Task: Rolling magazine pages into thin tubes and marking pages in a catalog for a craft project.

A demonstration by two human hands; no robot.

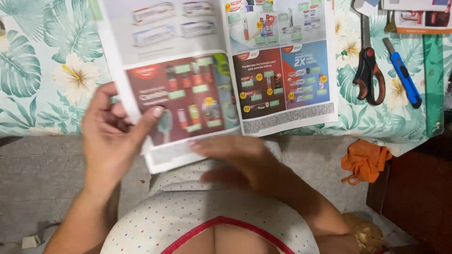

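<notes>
Gripping the near left corner of an open catalogue (221,70), the left hand (110,136) has its thumb pressed on top of the dark red page and its fingers curled behind the paper's edge — a closed pinch on the sheet. The right hand (235,162) lies just below the catalogue's near edge, fingers stretched flat and pointing left; it is blurred, and whether it touches the paper or only hovers by it cannot be told, though it looks open rather than clenched.

The catalogue spreads across the table (37,70) from the near edge toward the far edge, its left half hanging a little over the near edge where the left hand holds it, its right half lying flat. Its pages show rows of small product pictures on red, blue and pale backgrounds.

A tablecloth with green leaves and white flowers covers the table. Toward the right edge, well apart from both hands, lie scissors (368,70) with black and brown handles, and just beside them a blue utility knife (402,73). More printed papers (419,14) sit at the far right corner.

Below the table's near edge — over a grey tiled floor (42,183) — an orange cloth (365,160) hangs near the right side.
</notes>
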